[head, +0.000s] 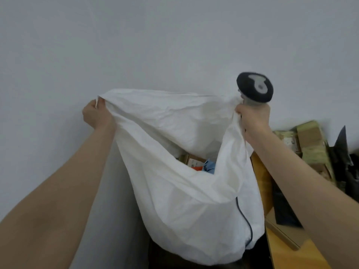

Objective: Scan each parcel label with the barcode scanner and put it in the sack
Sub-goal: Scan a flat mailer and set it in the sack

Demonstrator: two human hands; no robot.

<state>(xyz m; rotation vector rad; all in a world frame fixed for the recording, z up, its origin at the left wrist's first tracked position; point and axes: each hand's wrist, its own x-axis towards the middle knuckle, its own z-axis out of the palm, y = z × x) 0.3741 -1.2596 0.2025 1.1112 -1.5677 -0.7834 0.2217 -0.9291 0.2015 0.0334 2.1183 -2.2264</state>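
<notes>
Two bare arms [58, 191] are stretched out. One white sack [184, 191] is held open, its rim gripped by the left hand [95, 115]. Rim and one barcode scanner [254, 88] are clutched together by the right hand [252, 117]. A few parcels [194, 162] are seen inside.

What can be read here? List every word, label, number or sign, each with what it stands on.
No text here can be read.
Pale label on a parcel inside the sack: dark print, too blurred to read.
Head of the barcode scanner: a grey mark, no legible letters.
Side of the stacked boxes at right: pale patches, too blurred to read.
</notes>
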